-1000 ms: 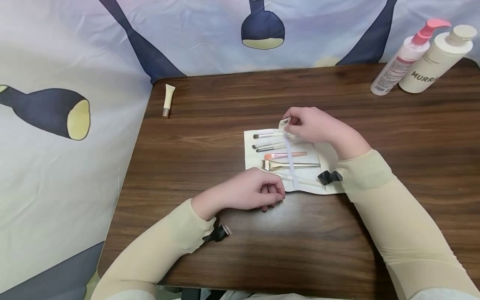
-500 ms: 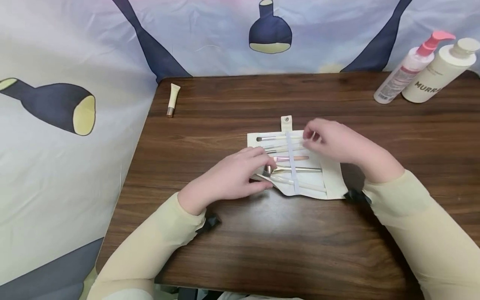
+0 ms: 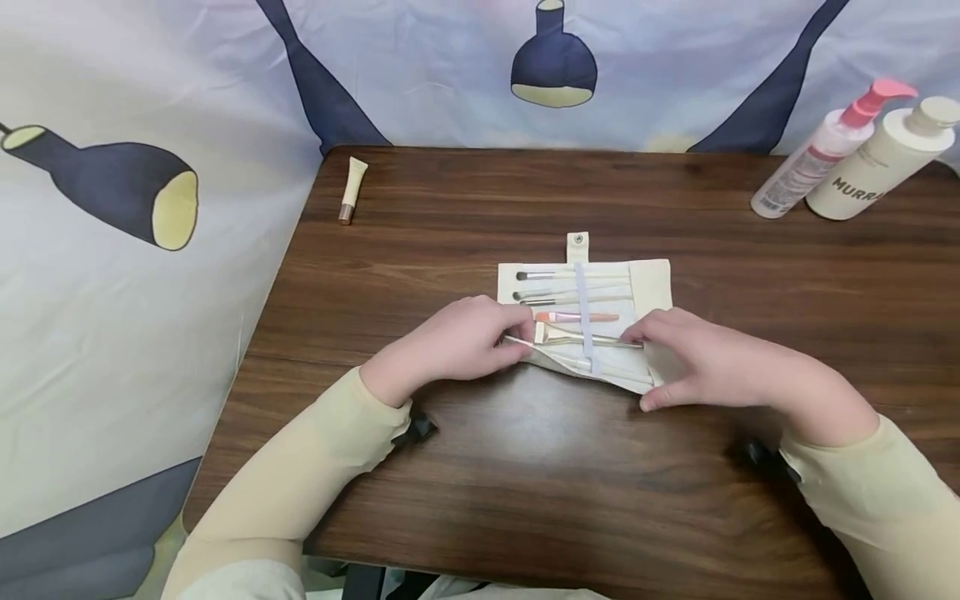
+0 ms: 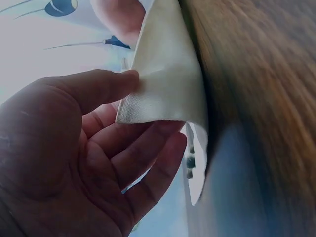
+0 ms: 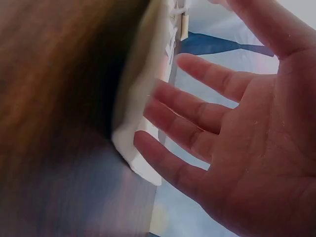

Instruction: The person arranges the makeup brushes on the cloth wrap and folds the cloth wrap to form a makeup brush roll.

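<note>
A cream makeup brush roll (image 3: 651,287) lies unrolled mid-table, its near edge lifted. Several brushes lie across it under a pale elastic band (image 3: 583,292), among them a pink brush (image 3: 576,317) and a wide gold brush (image 3: 562,336). A strap with a snap (image 3: 577,248) sticks out from its far edge. My left hand (image 3: 472,337) pinches the near left corner; in the left wrist view the thumb presses the fabric (image 4: 163,89) against the fingers. At the near right side is my right hand (image 3: 697,358), its fingers spread over the roll and the thumb apart.
The brown wooden table (image 3: 420,225) carries a small cream tube (image 3: 353,190) at the far left. A pink pump bottle (image 3: 813,162) and a white bottle (image 3: 873,167) stand at the far right. Behind hangs a patterned cloth (image 3: 450,83).
My right hand has left the strap at the far edge and come down to the near right side. My left hand has taken the near left corner and lifts that edge.
</note>
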A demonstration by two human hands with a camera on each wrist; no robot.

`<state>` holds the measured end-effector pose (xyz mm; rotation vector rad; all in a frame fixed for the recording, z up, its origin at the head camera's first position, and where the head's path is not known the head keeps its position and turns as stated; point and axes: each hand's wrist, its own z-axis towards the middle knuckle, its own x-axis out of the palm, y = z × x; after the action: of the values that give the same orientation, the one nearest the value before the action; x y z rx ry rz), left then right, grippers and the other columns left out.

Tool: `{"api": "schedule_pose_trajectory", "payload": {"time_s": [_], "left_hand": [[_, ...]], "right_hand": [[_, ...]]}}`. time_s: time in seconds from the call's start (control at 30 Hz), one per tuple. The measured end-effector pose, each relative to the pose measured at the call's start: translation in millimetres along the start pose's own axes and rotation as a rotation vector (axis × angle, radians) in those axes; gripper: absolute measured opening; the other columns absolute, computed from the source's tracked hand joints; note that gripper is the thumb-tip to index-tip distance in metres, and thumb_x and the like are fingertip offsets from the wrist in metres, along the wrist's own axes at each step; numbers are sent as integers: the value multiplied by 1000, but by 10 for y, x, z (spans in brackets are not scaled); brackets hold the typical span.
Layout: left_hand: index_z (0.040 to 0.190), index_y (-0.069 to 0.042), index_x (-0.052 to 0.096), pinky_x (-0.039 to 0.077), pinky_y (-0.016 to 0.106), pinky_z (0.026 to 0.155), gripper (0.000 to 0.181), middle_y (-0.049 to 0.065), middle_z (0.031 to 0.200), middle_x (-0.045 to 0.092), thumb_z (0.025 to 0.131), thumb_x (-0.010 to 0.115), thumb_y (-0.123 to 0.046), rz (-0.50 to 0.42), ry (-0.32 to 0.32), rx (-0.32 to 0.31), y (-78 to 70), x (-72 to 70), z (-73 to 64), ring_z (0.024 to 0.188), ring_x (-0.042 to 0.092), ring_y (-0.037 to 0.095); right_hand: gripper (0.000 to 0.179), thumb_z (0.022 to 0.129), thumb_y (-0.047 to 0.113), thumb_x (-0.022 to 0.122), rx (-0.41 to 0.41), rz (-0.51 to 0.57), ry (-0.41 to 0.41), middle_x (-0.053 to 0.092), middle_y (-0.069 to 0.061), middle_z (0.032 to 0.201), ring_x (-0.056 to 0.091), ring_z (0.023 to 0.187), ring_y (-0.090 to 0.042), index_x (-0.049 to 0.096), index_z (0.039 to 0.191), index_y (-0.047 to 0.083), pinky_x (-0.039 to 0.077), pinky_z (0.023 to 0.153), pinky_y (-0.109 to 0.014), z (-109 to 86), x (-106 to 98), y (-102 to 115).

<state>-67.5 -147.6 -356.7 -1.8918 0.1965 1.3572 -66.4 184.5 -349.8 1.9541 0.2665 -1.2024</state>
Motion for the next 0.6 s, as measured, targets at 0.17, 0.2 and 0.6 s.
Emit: {"api": "schedule_pose_trajectory", "payload": {"time_s": [0.17, 0.2, 0.6], "left_hand": [[96, -24, 64, 44, 31, 65, 6, -14, 68, 62, 99, 67, -28, -68, -22, -48, 76, -1, 22, 58, 46, 8], [96, -23, 64, 45, 31, 65, 6, -14, 70, 63, 99, 67, -27, -82, -26, -54, 90, -4, 28, 59, 47, 8], [100, -15, 66, 43, 30, 66, 7, -6, 73, 60, 100, 66, -22, -259, -118, -169, 245, 70, 101, 62, 47, 11]], "right_hand": [[75, 80, 41, 90, 18, -48, -2, 55, 3, 136, 48, 124, -17, 53, 142, 18, 48, 100, -44, -66, 66, -6], [73, 81, 35, 90, 12, -53, -13, 55, 1, 136, 49, 124, -17, 53, 141, 17, 49, 100, -45, -68, 73, -19], [9, 95, 24, 76, 122, 24, -161, 63, 9, 83, 55, 76, -11, 68, 97, 21, 46, 70, -28, 18, 12, -280]]}}
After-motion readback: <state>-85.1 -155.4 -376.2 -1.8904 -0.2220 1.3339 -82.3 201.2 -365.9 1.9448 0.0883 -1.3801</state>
